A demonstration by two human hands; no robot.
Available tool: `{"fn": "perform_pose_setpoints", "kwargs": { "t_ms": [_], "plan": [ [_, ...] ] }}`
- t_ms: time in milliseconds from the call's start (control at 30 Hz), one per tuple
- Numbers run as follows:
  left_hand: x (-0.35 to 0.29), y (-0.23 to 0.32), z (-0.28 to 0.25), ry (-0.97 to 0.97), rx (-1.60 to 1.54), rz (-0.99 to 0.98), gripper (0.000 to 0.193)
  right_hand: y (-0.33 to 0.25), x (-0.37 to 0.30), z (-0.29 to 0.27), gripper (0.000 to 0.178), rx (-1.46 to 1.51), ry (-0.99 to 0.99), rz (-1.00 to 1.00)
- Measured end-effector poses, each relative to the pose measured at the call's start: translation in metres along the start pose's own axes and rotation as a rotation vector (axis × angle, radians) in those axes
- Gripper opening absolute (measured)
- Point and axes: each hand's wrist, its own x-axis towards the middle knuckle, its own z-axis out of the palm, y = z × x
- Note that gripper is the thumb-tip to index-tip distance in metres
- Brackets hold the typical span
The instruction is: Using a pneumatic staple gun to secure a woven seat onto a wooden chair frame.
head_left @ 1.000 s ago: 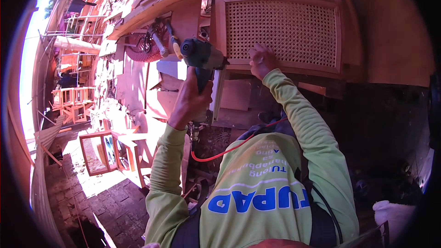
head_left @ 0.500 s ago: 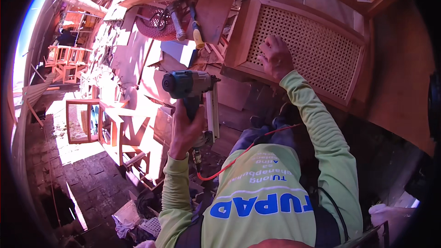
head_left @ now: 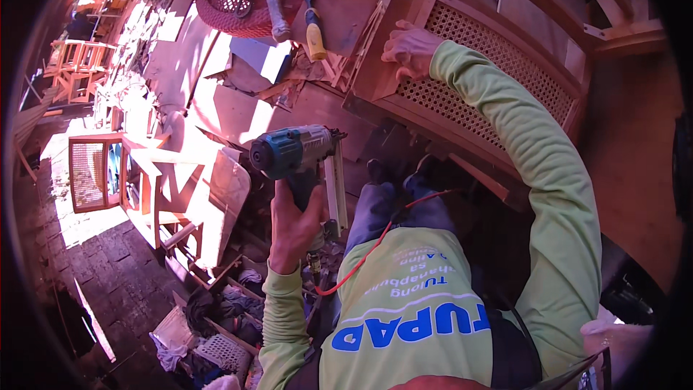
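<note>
My left hand point(head_left: 294, 225) is wrapped round the handle of a teal and grey air nail gun point(head_left: 292, 150), held up left of my body. A pale magazine runs down its right side, and a red air hose point(head_left: 359, 263) joins it from below. My right hand point(head_left: 411, 50) has its fingers curled over the left rail of a wooden chair frame point(head_left: 404, 105). Whether anything small is between those fingers is hidden. Set in this frame is a woven cane panel point(head_left: 498, 76), partly covered by my right forearm.
A hammer point(head_left: 274, 11) and a yellow-handled tool point(head_left: 313, 32) lie by a red mesh basket point(head_left: 227, 7) on the far bench. At left stands a sunlit wooden chair point(head_left: 155, 188). Cloths and scraps point(head_left: 224, 318) litter the lower left; a brown board point(head_left: 642, 152) stands at right.
My right hand has moved left from the cane panel to the frame's left rail. The nail gun stays in my left hand, slightly lower. The whole view has shifted a little.
</note>
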Motion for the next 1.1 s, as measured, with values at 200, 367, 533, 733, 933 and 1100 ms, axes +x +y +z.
{"fn": "perform_pose_setpoints", "kwargs": {
  "t_ms": [200, 367, 533, 733, 933, 1100],
  "plan": [
    [0.016, -0.013, -0.016, -0.003, 0.0, 0.02, 0.044, 0.006, 0.0, 0.013, 0.049, 0.083, -0.001, -0.019],
    [0.022, -0.02, -0.036, -0.023, -0.016, -0.013, 0.043, -0.012, -0.002, 0.002, 0.046, 0.054, -0.05, 0.054],
    [0.033, -0.014, -0.045, -0.067, -0.083, 0.018, 0.04, -0.012, -0.008, 0.004, 0.037, 0.047, -0.024, 0.097],
    [0.052, 0.009, -0.052, -0.186, 0.013, 0.156, 0.032, -0.076, -0.052, 0.031, 0.062, 0.046, 0.675, 0.291],
    [0.068, 0.064, -0.03, -0.364, -0.021, 0.175, 0.023, -0.169, -0.136, 0.1, 0.063, 0.134, 0.946, 0.95],
    [0.077, 0.103, 0.008, -0.478, 0.062, 0.254, 0.024, -0.188, -0.178, 0.14, 0.065, 0.049, 0.888, 1.134]
  ]
}}
